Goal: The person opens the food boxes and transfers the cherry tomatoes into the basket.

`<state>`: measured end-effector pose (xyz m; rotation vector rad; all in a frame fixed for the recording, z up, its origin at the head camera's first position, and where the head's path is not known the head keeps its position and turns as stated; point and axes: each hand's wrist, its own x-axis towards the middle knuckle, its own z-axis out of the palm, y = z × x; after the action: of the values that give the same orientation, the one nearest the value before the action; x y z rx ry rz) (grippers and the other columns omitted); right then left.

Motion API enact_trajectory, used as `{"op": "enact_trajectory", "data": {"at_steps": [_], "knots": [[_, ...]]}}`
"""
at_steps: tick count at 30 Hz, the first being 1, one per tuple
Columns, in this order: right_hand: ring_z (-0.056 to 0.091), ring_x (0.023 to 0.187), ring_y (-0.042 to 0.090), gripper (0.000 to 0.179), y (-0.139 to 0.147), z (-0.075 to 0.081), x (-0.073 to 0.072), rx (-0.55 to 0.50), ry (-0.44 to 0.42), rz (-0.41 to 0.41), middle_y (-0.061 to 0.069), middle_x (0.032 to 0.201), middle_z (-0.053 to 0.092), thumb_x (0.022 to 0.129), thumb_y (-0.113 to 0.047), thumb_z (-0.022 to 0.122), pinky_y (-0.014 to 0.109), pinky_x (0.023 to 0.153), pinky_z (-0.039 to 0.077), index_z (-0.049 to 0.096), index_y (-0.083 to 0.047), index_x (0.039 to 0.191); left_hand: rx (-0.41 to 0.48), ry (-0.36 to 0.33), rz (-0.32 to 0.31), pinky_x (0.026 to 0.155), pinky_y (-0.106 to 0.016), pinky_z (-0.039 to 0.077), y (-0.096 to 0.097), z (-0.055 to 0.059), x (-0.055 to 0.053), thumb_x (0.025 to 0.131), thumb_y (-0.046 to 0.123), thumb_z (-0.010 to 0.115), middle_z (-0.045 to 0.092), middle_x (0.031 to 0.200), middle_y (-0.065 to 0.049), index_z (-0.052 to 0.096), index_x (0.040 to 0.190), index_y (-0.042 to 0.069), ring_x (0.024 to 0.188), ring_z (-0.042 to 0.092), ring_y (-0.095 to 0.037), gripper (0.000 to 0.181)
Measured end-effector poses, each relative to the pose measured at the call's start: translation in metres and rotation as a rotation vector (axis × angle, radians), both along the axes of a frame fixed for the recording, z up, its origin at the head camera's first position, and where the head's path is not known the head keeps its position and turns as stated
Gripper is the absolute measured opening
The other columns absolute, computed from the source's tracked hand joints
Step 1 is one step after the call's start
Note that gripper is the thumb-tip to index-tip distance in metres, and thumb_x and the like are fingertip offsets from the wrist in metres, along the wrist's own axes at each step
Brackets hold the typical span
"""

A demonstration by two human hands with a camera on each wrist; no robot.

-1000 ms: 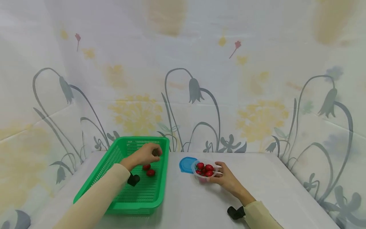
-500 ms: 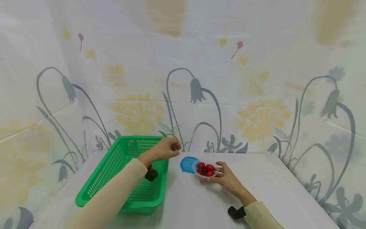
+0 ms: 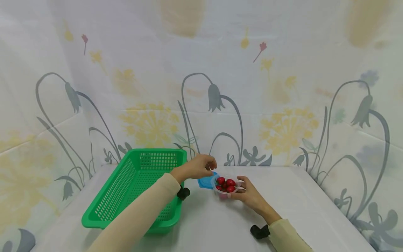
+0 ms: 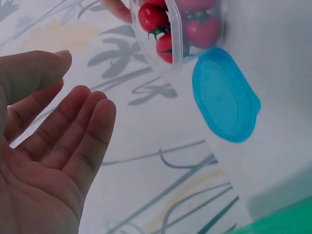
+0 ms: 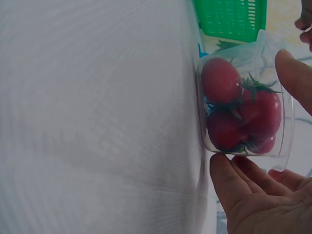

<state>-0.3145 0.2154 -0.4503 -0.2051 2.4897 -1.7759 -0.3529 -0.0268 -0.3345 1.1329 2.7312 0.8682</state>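
A small clear plastic tub (image 3: pixel 223 196) filled with several red cherry tomatoes (image 3: pixel 221 181) stands on the white cloth. My right hand (image 3: pixel 250 196) grips the tub's side, thumb near the rim and fingers lower down, as the right wrist view shows. My left hand (image 3: pixel 197 166) hovers at the tub's left, above a blue plastic lid (image 4: pixel 225 95). Its fingers are loosely bent, and nothing shows between thumb and fingertips in the left wrist view. Green stems top the tomatoes (image 5: pixel 261 113) seen through the tub wall.
A green slotted plastic basket (image 3: pixel 132 168) stands to the left, with the left sleeve crossing over it and hiding part of its floor. Behind the table hangs a white cloth (image 3: pixel 283 133) printed with flowers.
My left hand has moved right, out of the green basket, to above the blue lid beside the tub. The right hand keeps its hold on the tub. The basket's tomatoes are now out of sight.
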Motion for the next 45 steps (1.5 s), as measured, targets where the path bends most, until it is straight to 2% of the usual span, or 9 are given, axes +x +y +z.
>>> {"op": "enact_trajectory", "data": {"at_steps": [5,11,18,23,27,33,39,45], "knots": [[0.054,0.116,0.032,0.090,0.001,-0.001,0.000,-0.013,0.002,0.003,0.023,0.137,0.042,0.077,-0.024,0.080,0.046,0.095,0.046,0.024,-0.004,0.145,-0.051,-0.036,0.006,0.075,-0.020,0.050,0.020,-0.008,-0.004,0.085,0.010,0.071,0.062,0.094,0.003,0.064,0.098,0.013,0.084,0.058,-0.010,0.015],[0.056,0.112,0.030,0.088,0.000,0.000,0.000,-0.057,0.015,0.035,0.025,0.136,0.043,0.079,-0.019,0.079,0.040,0.090,0.050,0.022,-0.002,0.144,-0.061,-0.079,0.027,0.076,-0.020,0.050,0.038,-0.018,-0.004,0.083,0.003,0.071,0.062,0.092,0.002,0.064,0.098,0.011,0.084,0.057,-0.012,0.018],[0.055,0.115,0.031,0.088,-0.001,0.002,0.001,-0.049,0.014,0.020,0.024,0.137,0.042,0.078,-0.018,0.079,0.043,0.094,0.047,0.023,-0.003,0.144,-0.067,-0.119,0.032,0.074,-0.021,0.051,0.051,-0.031,-0.010,0.083,0.002,0.071,0.064,0.104,-0.009,0.065,0.103,0.012,0.087,0.056,-0.013,0.023],[0.054,0.116,0.031,0.089,0.002,-0.001,-0.001,-0.041,0.014,0.030,0.023,0.136,0.042,0.078,-0.021,0.079,0.042,0.094,0.048,0.023,-0.003,0.145,-0.085,-0.094,0.031,0.078,-0.023,0.051,0.056,-0.040,-0.013,0.082,0.002,0.072,0.063,0.105,-0.008,0.065,0.109,0.009,0.091,0.057,-0.016,0.029],[0.054,0.116,0.032,0.090,0.002,0.000,-0.001,-0.049,0.016,0.049,0.025,0.136,0.041,0.078,-0.021,0.079,0.038,0.092,0.049,0.022,-0.002,0.145,-0.069,-0.110,0.015,0.083,-0.025,0.051,0.059,-0.045,-0.014,0.081,-0.002,0.071,0.064,0.108,-0.006,0.065,0.113,0.006,0.101,0.059,-0.022,0.033],[0.054,0.116,0.033,0.089,0.002,0.000,0.000,-0.058,0.019,0.058,0.026,0.136,0.040,0.078,-0.020,0.079,0.036,0.090,0.050,0.022,-0.003,0.144,-0.048,-0.115,0.005,0.085,-0.025,0.050,0.066,-0.050,-0.018,0.082,-0.002,0.070,0.065,0.113,-0.005,0.067,0.112,0.008,0.107,0.058,-0.021,0.032],[0.054,0.116,0.033,0.088,0.002,-0.001,0.000,-0.058,0.016,0.046,0.026,0.136,0.040,0.078,-0.019,0.080,0.040,0.093,0.048,0.023,-0.003,0.143,-0.050,-0.132,-0.004,0.080,-0.022,0.051,0.071,-0.051,-0.018,0.081,-0.006,0.069,0.066,0.109,-0.006,0.068,0.108,0.007,0.100,0.060,-0.017,0.030],[0.056,0.115,0.031,0.091,0.002,-0.003,-0.002,-0.057,0.018,0.027,0.022,0.135,0.044,0.076,-0.021,0.081,0.042,0.094,0.047,0.024,-0.004,0.144,-0.108,-0.063,-0.002,0.076,-0.019,0.049,0.074,-0.053,-0.020,0.079,-0.006,0.070,0.064,0.099,-0.001,0.069,0.107,0.008,0.089,0.056,-0.012,0.030]]}}
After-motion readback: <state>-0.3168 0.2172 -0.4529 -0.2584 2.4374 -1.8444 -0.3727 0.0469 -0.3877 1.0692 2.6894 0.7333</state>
